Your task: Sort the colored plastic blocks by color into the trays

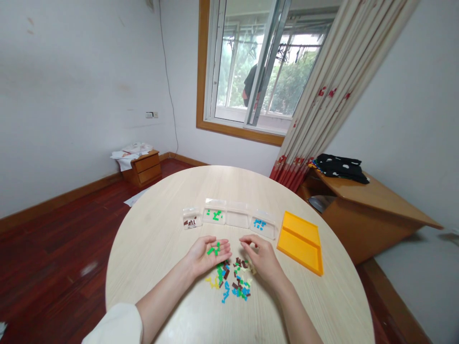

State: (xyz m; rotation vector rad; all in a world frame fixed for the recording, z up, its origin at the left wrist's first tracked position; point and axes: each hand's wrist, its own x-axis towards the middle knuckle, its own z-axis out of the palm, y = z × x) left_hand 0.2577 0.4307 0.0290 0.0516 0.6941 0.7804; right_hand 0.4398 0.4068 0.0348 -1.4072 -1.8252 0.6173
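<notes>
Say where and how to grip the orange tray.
Best guess: pinch the orange tray by its right wall, coming from the right. It lies flat, open side up, with raised edges, and a clear box sits close on its left.

On the table (143, 253), loose blocks (238, 286) near the front. Behind those, four little boxes (237, 220) in a row, blocks inside both end ones. Right of them, a tray (299, 250). Between boxes and loose blocks, left hand (206, 259), blocks on palm.
</notes>
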